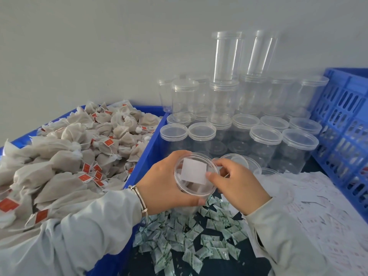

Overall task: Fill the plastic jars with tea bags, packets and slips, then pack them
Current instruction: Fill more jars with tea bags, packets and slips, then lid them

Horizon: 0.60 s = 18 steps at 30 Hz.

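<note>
Sleeved arms reach in; left hand (169,182) grips the light, slick, rigid open jar (196,176) round its wall above the packets (191,236), while right hand (237,182) pinches a flimsy slip (194,173) into its mouth.

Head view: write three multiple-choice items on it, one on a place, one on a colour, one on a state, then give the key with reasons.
1. Where do the tea bags lie?
A. in the blue bin at left
B. inside the stacked jars
C. on the paper slips

2. What colour are the tea bag tags?
A. green
B. orange-red
C. black

3. The jar in the left hand is:
A. lidded
B. open, with a white slip at its mouth
C. lying on its side

Key: A, the bags fill the left bin; B, the tags show orange-red; B, the right hand pinches the slip there.
</note>
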Each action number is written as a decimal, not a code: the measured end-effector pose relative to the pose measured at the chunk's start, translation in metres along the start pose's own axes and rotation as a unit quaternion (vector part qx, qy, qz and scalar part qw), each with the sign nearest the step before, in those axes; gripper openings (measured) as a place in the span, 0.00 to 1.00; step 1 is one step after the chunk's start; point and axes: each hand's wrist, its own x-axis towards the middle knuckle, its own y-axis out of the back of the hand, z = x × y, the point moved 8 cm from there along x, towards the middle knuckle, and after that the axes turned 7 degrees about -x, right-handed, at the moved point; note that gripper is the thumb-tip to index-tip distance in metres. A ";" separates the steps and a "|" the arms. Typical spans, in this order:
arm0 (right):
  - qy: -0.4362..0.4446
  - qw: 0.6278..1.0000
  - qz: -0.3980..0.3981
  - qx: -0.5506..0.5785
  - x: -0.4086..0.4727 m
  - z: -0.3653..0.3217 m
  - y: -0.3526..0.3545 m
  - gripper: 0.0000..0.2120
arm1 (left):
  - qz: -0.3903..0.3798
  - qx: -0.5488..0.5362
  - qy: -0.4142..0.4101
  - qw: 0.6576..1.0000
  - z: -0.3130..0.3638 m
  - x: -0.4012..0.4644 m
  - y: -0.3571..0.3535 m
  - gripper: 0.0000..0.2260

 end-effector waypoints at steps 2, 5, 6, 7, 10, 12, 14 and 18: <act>-0.009 1.000 -0.025 -0.017 -0.001 0.000 -0.003 0.07 | -0.003 0.000 -0.016 1.000 0.004 -0.001 -0.001 0.36; -0.031 0.996 -0.077 -0.041 -0.003 -0.001 -0.008 0.02 | -0.023 0.012 -0.026 0.999 0.007 -0.003 -0.005 0.37; -0.034 0.994 -0.089 -0.045 -0.004 -0.001 -0.009 0.04 | -0.031 0.013 -0.028 0.999 0.007 -0.004 -0.006 0.37; -0.037 0.994 -0.094 -0.045 -0.005 0.000 -0.008 0.06 | -0.035 0.012 -0.030 0.999 0.007 -0.004 -0.007 0.37; -0.049 0.995 -0.078 -0.030 -0.007 0.000 0.001 0.14 | -0.031 -0.007 -0.031 0.999 0.008 -0.004 -0.006 0.37; -0.042 0.996 -0.067 -0.031 -0.009 -0.005 0.008 0.16 | -0.022 -0.027 -0.036 0.999 0.010 -0.005 -0.004 0.37; -0.025 0.998 -0.053 -0.029 -0.012 -0.012 0.015 0.16 | -0.007 -0.057 -0.051 0.997 0.014 -0.006 0.000 0.38; -0.016 0.997 -0.037 0.058 -0.023 -0.020 0.024 0.17 | 0.012 -0.141 -0.097 0.985 0.025 -0.009 0.007 0.45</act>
